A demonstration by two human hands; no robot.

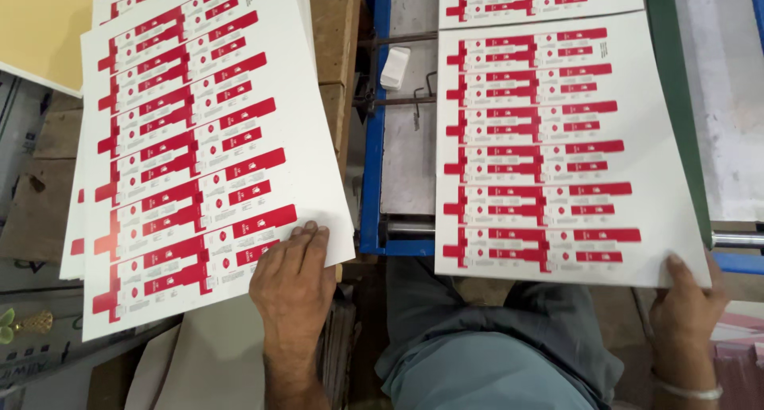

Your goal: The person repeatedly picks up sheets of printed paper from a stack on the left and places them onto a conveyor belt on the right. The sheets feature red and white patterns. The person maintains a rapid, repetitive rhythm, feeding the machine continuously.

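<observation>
The person's left hand (293, 279) lies flat, palm down, with the fingers (312, 236) close together and stretched out. The fingertips press on the near corner of the top sheet (199, 147), a big white card printed with rows of red box shapes. This hand grips nothing; it only rests on the card. That sheet sits on top of a stack of sheets (73, 243) just like it, and the stack leans a little to one side, its edges showing at the left. Under the stack are brown wooden blocks (334, 52). A plain yellow board (40, 28) lies at the far left corner. The right hand (689, 298) holds the near right corner of a second printed sheet (549, 147), with the thumb on top and the other fingers curled under the card, out of sight. A thin pale bangle (689, 391) goes around that wrist. This second sheet lies flat on a grey metal tabletop (407, 163) with a blue frame (372, 139). Another printed sheet (541, 0) lies just past it, farther from the person. A green strip (676, 99) runs along the right edge of the second sheet. A small white block (395, 66) sits on the metal bars between the two piles. The person's grey trousers (493, 354) show at the bottom.
</observation>
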